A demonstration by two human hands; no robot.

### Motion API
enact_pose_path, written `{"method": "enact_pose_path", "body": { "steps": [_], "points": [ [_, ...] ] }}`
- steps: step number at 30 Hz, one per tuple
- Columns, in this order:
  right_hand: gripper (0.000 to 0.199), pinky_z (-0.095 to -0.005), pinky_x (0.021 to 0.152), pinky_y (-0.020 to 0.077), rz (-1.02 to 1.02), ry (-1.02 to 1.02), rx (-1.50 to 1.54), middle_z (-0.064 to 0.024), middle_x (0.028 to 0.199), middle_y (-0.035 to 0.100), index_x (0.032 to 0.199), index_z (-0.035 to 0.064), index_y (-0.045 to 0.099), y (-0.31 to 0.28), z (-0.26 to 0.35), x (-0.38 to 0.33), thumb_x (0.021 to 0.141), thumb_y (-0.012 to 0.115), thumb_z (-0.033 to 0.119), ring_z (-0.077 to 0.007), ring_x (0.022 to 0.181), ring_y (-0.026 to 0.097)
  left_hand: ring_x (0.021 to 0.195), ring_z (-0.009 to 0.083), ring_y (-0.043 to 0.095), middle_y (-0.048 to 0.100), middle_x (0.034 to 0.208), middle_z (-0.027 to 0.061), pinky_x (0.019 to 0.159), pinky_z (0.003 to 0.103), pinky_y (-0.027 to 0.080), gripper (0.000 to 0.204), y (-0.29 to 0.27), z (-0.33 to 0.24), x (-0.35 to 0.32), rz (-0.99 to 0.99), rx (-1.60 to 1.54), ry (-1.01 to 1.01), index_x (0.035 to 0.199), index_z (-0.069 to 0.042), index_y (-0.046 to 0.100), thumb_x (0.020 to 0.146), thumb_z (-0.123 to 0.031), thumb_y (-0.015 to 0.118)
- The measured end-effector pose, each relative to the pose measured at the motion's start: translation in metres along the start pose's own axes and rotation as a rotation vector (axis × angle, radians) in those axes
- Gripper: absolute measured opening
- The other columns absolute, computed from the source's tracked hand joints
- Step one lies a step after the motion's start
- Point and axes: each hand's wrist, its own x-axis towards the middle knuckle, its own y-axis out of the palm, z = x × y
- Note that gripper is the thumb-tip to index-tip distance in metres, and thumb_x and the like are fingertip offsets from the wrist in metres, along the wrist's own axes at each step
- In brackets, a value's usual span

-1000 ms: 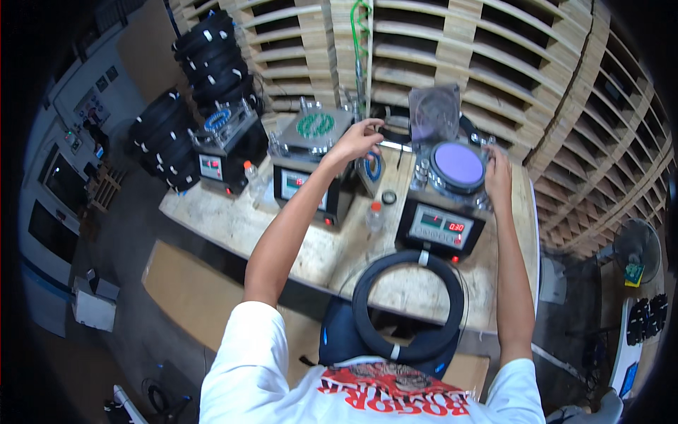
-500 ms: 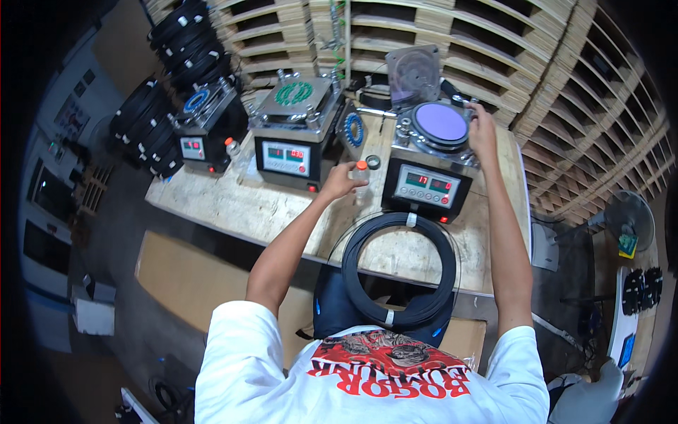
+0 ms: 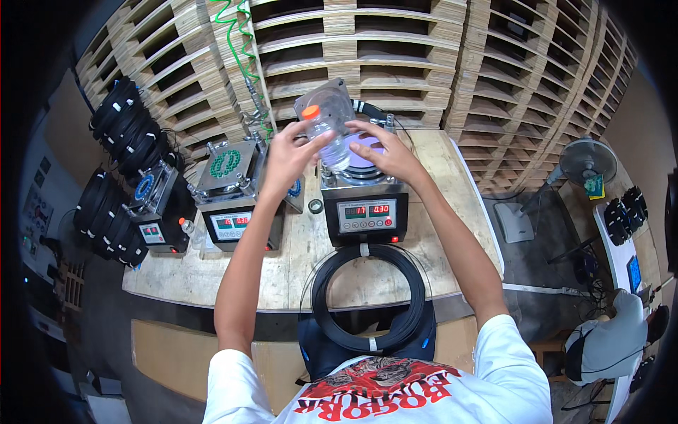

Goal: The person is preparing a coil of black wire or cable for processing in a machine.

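Observation:
My left hand [image 3: 288, 157] is closed around a clear plastic bottle [image 3: 326, 140] with an orange cap. The bottle is tilted, its base lower than its cap, above a polishing machine [image 3: 367, 214]. On top of that machine lies a round purple pad [image 3: 364, 149], partly hidden by the bottle and my right hand [image 3: 394, 157]. My right hand hovers over the pad beside the bottle, thumb and fingers apart. I cannot tell whether it touches the bottle. Behind the bottle stands a square plate [image 3: 337, 97]. A small dark ring [image 3: 315, 206] lies left of the machine.
A black cable coil [image 3: 323, 307] lies across my lap and the table edge. Further left stand a machine with green parts [image 3: 226, 163] and a smaller one with a blue ring [image 3: 145, 186]. Another orange-capped bottle [image 3: 186, 226] stands between them. Wooden pallets [image 3: 395, 42] rise behind.
My left hand has lifted the bottle from the table to above the purple pad. My right hand has moved from the machine's far right corner in toward the bottle. The view has shifted.

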Motion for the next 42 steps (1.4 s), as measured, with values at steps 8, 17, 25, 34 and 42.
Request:
{"method": "enact_pose_path", "body": {
  "steps": [8,17,25,34,42],
  "points": [
    [0.067,-0.0394,0.086,0.0538,0.017,0.135,-0.168,-0.0162,0.108,0.072,0.135,0.0019,0.057,-0.063,-0.024,0.011,0.079,0.084,0.027,-0.0252,0.099,0.069,0.094,0.0156,0.067,0.064,0.121,0.0164,0.072,0.026,0.054,0.041,0.064,0.012,0.036,0.047,-0.434,-0.028,0.126,0.002,0.063,0.095,-0.025,0.070],
    [0.035,-0.0584,0.102,0.0402,0.354,-0.146,-1.112,-0.0078,0.108,0.069,0.112,0.0160,0.071,-0.076,-0.013,0.029,0.077,0.078,0.014,-0.0253,0.118,0.058,0.128,0.0400,0.045,0.045,0.135,0.0247,0.109,0.044,0.036,0.027,0.060,0.107,0.066,-0.528,0.246,0.048,0.115,-0.008,0.067,0.088,-0.012,0.062],
    [0.011,-0.0573,0.098,0.0434,0.430,-0.526,-1.193,-0.0048,0.094,0.070,0.085,0.0159,0.074,-0.020,-0.013,0.064,0.085,0.063,0.014,-0.0225,0.115,0.060,0.124,0.0449,0.050,0.046,0.133,0.0277,0.106,0.047,0.040,0.056,0.081,0.120,0.058,-0.483,0.389,0.053,0.137,-0.004,0.049,0.082,0.006,0.051],
    [0.021,-0.0576,0.101,0.0407,0.409,-0.353,-1.177,0.0008,0.098,0.068,0.088,0.0195,0.074,0.003,-0.043,0.118,0.072,0.074,0.005,-0.0197,0.118,0.056,0.120,0.0441,0.053,0.046,0.132,0.0247,0.102,0.048,0.043,0.059,0.081,0.113,0.054,-0.467,0.357,-0.017,0.138,-0.005,0.048,0.080,0.009,0.050],
    [0.009,-0.0501,0.097,0.0390,0.364,-0.418,-1.261,-0.0001,0.090,0.071,0.082,0.0161,0.073,-0.036,-0.060,0.103,0.083,0.066,0.021,-0.0179,0.112,0.059,0.119,0.0436,0.054,0.046,0.132,0.0243,0.102,0.047,0.043,0.057,0.080,0.110,0.053,-0.486,0.364,-0.001,0.136,-0.004,0.050,0.081,0.009,0.050]
  ]
}}
